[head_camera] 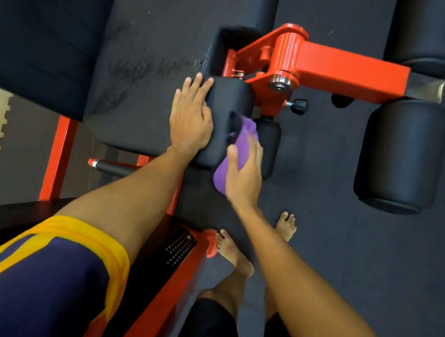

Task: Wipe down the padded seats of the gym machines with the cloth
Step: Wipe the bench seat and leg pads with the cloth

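Note:
A black padded seat [153,44] of an orange-framed gym machine fills the middle of the view, with wet streaks on its surface. My left hand [191,118] lies flat on the seat's rounded right front corner, fingers straight. My right hand [242,171] presses a purple cloth [241,139] against the seat's right side edge, fingers laid over the cloth and thumb on its near side. Part of the cloth hangs below my palm.
The orange pivot arm [343,71] with black roller pads [402,153] juts out to the right. A black adjustment knob [300,105] sits by the pivot. A black backrest pad [35,27] stands at left. My bare feet [232,252] stand on dark rubber flooring [346,257].

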`<state>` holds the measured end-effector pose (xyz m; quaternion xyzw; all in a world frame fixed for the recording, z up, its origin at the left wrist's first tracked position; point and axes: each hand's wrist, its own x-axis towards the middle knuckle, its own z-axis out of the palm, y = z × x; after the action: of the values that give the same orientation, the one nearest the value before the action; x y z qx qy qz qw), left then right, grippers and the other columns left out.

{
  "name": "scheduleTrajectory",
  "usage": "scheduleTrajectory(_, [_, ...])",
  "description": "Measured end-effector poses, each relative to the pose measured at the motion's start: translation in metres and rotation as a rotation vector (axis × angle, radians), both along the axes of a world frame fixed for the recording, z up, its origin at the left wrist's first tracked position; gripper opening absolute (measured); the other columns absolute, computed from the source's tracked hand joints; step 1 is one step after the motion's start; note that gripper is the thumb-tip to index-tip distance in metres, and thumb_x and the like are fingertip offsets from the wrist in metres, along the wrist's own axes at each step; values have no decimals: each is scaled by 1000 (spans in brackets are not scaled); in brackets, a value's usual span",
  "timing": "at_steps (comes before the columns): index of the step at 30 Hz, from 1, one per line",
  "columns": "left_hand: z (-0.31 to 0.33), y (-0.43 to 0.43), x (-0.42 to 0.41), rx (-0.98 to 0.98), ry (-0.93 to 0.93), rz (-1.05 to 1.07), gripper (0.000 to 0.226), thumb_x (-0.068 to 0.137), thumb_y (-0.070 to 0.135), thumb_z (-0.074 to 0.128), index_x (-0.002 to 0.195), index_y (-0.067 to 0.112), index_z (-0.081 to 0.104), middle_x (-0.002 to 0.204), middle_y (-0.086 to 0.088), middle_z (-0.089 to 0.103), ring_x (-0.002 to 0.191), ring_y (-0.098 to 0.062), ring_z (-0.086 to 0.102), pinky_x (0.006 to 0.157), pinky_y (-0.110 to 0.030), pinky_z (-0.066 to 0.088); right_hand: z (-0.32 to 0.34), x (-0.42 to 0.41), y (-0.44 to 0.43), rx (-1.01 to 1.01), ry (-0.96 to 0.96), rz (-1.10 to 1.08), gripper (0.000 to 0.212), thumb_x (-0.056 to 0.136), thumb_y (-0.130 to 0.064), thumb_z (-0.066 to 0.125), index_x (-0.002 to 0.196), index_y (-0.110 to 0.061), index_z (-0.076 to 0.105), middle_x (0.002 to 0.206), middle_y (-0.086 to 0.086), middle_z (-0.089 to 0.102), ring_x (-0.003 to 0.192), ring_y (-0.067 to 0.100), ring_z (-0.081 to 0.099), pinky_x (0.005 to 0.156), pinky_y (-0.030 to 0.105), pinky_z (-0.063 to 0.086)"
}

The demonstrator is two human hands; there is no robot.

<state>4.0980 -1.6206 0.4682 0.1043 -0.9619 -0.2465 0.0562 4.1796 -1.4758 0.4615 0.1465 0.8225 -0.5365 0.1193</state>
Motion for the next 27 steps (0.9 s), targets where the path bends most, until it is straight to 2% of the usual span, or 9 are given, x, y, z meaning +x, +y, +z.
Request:
scheduleTrajectory(2, [3,-1,4,5,-30,38,56,97,16,36,152,22,45,162,-1,35,153,-22,25,127,-40,13,6,-27,3,-62,-241,-162,64,102,-60,37,143,-13,52,149,8,50,136,31,49,104,39,39])
scheduleTrajectory(3, [3,-3,8,24,-44,44,54,99,17,35,153,22,44,163,-2,34,153,-22,24,127,-39,12,12,-33,1,-29,-250,-151,64,102,-61,36,144,-15,51,151,6,48,135,31,49,105,41,39])
scheduleTrajectory(6, [1,-18,19,62,-84,-32,51,104,21,31,154,19,41,165,-4,30,154,-22,21,127,-39,10,31,-15,-8,104,-14,99,58,101,-58,44,154,-35,40,165,-8,26,146,27,37,113,45,34])
scheduleTrajectory(10, [0,-45,31,17,-109,-71,51,106,31,27,154,20,41,165,-5,30,154,-22,21,126,-40,10,19,28,1,369,316,460,57,101,-53,49,155,-40,38,170,-3,17,154,38,16,119,50,32])
scheduleTrajectory(12, [0,-56,40,2,-114,-65,52,106,31,27,155,20,39,165,-4,29,154,-21,20,126,-40,10,13,23,8,431,340,509,58,99,-54,49,155,-39,39,170,0,17,154,41,14,118,52,35])
scheduleTrajectory(18, [-7,-62,50,-6,-115,-90,52,108,31,27,158,20,32,167,-3,22,156,-20,14,126,-36,4,34,-39,-34,571,170,430,56,104,-52,46,156,-35,37,171,7,10,154,46,-8,126,56,4])
scheduleTrajectory(22, [-12,-64,53,-10,-67,-98,51,107,24,36,157,20,34,167,-1,23,156,-20,16,128,-41,8,44,-29,-43,716,364,612,52,100,-44,51,150,-30,49,165,9,30,155,47,3,126,57,6])
scheduleTrajectory(25, [-13,-64,53,-5,-43,-87,50,106,23,34,156,17,37,165,-5,27,154,-22,20,127,-42,11,32,-6,-9,625,583,846,49,93,-38,58,140,-26,59,156,8,45,154,45,15,126,56,11])
scheduleTrajectory(27, [-11,-64,53,-11,-28,-80,52,105,26,27,155,16,40,164,-7,31,153,-23,23,127,-42,13,23,-17,13,572,612,942,52,92,-41,59,143,-27,58,160,8,41,154,43,14,127,53,10])
